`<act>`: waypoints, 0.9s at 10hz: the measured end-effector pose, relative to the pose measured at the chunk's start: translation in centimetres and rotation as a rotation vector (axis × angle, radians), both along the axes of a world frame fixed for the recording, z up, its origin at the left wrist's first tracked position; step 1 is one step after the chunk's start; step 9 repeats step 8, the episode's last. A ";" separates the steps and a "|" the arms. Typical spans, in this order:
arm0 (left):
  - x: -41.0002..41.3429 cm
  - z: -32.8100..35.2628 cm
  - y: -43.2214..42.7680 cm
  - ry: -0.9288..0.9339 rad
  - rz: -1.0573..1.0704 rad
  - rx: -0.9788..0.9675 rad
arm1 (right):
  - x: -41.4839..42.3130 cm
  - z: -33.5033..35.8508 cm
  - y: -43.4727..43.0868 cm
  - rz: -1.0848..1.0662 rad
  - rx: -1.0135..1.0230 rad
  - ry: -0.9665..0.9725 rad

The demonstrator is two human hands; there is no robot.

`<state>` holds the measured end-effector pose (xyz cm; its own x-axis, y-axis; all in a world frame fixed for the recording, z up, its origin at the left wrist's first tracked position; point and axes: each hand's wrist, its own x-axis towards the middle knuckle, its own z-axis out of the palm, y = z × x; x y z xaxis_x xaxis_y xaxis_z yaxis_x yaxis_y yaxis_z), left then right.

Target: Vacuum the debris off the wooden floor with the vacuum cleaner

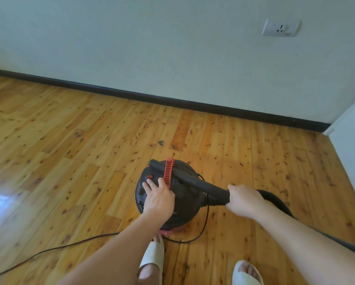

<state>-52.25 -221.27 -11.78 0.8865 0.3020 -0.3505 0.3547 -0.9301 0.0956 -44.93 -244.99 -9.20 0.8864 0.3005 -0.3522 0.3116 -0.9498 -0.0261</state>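
Observation:
A round black canister vacuum cleaner point(185, 204) with a red carry handle point(169, 173) stands on the wooden floor point(69, 161) just ahead of my feet. My left hand point(159, 197) rests flat on its lid, fingertips beside a small red button point(150, 176). My right hand point(244, 200) grips the black nozzle tube point(193, 179), which lies across the top of the canister. The black hose point(275, 202) curves away behind my right wrist. A small dark bit of debris point(161, 143) lies on the floor beyond the vacuum.
The black power cord point(49, 251) trails from the canister to the lower left. A white wall with a dark skirting board point(172, 99) runs across the back, with a socket point(280, 28) high on the right. A white panel point(349, 140) stands at right. My feet wear white slippers point(154, 256).

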 end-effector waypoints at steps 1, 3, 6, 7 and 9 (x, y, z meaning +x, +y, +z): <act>-0.1 0.0 -0.1 -0.027 -0.029 0.012 | -0.9 -0.2 -2.3 -0.048 0.007 0.044; 0.2 0.5 -0.4 -0.026 -0.103 0.159 | 0.5 -0.4 -0.7 -0.028 0.026 0.062; 1.1 0.5 0.8 0.034 -0.070 0.192 | 3.8 -0.6 4.2 0.068 0.038 0.040; 1.7 0.5 1.3 0.043 0.066 0.005 | 3.0 -0.3 4.4 0.096 0.046 -0.012; 1.0 1.1 2.0 -0.018 0.282 -0.296 | 1.8 1.4 4.6 0.100 0.118 -0.031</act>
